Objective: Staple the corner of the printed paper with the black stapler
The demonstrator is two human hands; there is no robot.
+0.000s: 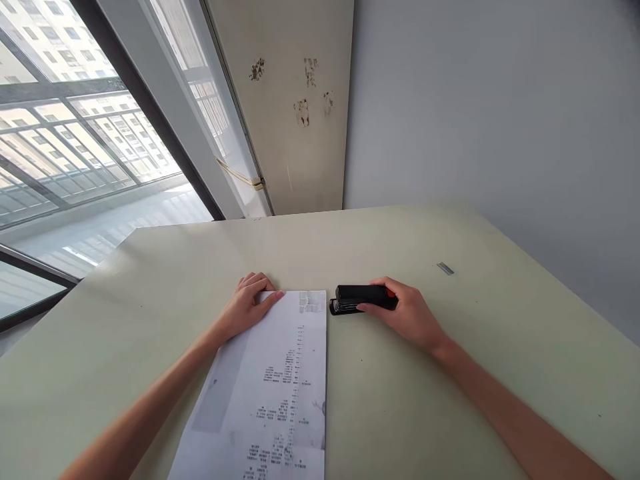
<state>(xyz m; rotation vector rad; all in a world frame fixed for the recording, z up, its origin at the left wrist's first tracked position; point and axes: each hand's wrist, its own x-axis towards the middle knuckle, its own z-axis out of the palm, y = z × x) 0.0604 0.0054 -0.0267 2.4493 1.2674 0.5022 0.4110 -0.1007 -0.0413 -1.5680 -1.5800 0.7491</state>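
A black stapler lies level near the tabletop, its front end pointing left. My right hand is closed round its rear part, with the thumb low on the near side; a bit of red shows by the fingers. Just left of the stapler's nose, a small gap away, is the right edge of printed paper, which may be one sheet or a stack. At the paper's top left corner my left hand holds it, thumb on top and the other fingers curled past the far edge, their tips hidden.
A small grey strip of staples lies on the pale table, to the right beyond my right hand. Behind the table's far edge stand a stained cream panel and a grey wall. Glass windows are at the left.
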